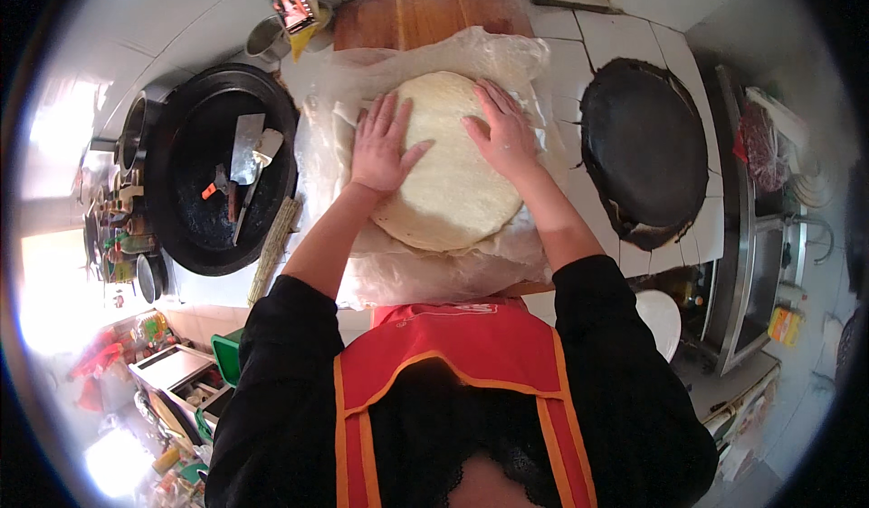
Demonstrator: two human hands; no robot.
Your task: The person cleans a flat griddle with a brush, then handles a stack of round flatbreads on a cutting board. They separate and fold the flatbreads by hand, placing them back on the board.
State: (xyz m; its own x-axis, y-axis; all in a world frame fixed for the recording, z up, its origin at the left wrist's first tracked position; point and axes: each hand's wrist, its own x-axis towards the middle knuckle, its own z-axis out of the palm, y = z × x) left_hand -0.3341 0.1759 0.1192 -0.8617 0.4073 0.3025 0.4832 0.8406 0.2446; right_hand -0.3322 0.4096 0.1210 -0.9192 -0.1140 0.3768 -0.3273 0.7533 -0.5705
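Note:
A large flat round of pale dough lies before me on crumpled clear plastic sheeting. My left hand rests on the dough's left side, palm down, thumb spread from the fingers. On the upper right edge lies my right hand, also palm down, with its thumb apart and fingers close together. Neither hand grips anything. Beneath the far part of the plastic, a wooden board shows.
To the left, a black round pan holds a metal scraper, a long knife and an orange-ended tool. A corncob-like rod leans at its rim. A round black griddle sits right, near a steel sink. A phone stands behind.

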